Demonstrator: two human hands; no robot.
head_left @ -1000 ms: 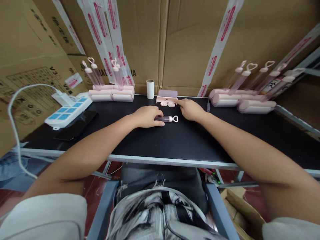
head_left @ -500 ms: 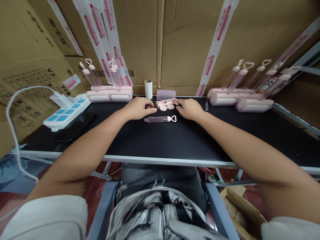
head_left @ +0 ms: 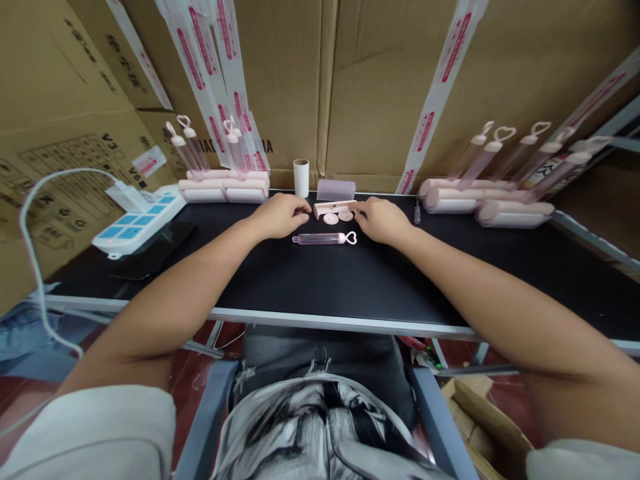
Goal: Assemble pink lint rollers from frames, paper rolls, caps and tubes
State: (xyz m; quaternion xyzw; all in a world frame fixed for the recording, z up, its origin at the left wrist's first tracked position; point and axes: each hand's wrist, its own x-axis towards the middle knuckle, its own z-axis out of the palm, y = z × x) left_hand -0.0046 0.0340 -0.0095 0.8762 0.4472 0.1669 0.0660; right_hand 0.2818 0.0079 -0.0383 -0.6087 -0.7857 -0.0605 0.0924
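On the black table, a pale pink half-round shell (head_left: 334, 208) lies with its hollow side showing. Two small pink discs, a left disc (head_left: 331, 219) and a right disc (head_left: 345, 216), lie just in front of it. My left hand (head_left: 283, 215) rests beside the shell's left end, thumb and fingers apart, holding nothing. At the right end of the shell, the fingertips of my right hand (head_left: 381, 219) close on its edge. Nearer to me lies a clear pinkish tube (head_left: 320, 239) with a heart-shaped loop (head_left: 351, 238) at its right end. A translucent lilac piece (head_left: 336, 190) is behind the shell.
A white cardboard tube (head_left: 301, 179) stands at the back. Pink cases with heart-topped tubes stand at left (head_left: 247, 188) and right (head_left: 453, 201). A small clear part (head_left: 417, 211) lies at right. At left are a power strip (head_left: 137, 223) and a dark phone (head_left: 150, 257).
My left hand has drawn slightly left, away from the shell. My right hand stays at the shell's right end. The whole view has shifted a little.
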